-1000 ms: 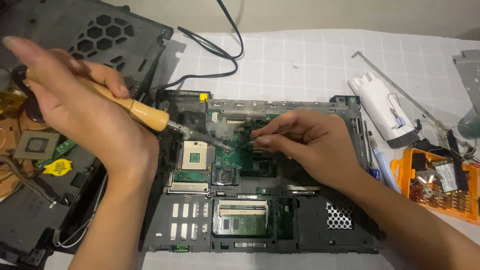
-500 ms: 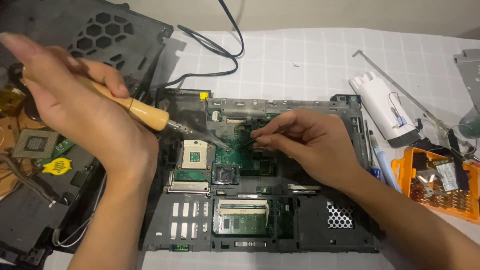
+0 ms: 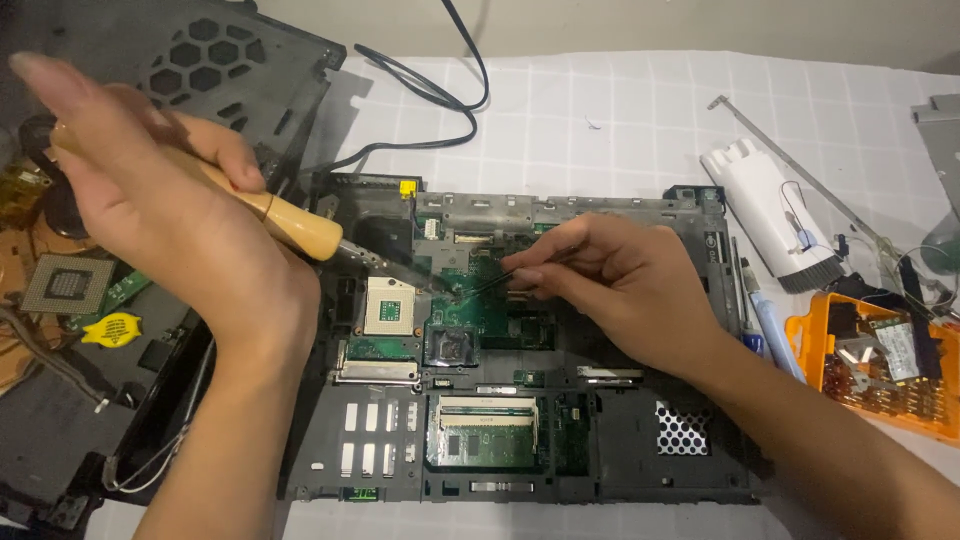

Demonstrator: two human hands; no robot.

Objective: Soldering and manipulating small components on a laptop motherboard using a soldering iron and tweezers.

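Note:
An opened laptop base (image 3: 520,440) with a green motherboard (image 3: 480,300) lies on the table in front of me. My left hand (image 3: 170,220) grips a soldering iron with a wooden handle (image 3: 300,225); its metal tip (image 3: 440,288) meets the board beside the square processor socket (image 3: 392,305). My right hand (image 3: 620,285) pinches thin dark tweezers (image 3: 490,283), whose points rest on the board right next to the iron's tip.
A black laptop cover (image 3: 230,70) and loose processor chip (image 3: 65,285) sit at left. A black cable (image 3: 430,95) runs across the white gridded mat. At right lie a white tool (image 3: 775,215), a metal bar (image 3: 800,170) and an orange tray (image 3: 880,370) of parts.
Both hands hold almost still. The iron's tip and the tweezers stay at the same spot on the board.

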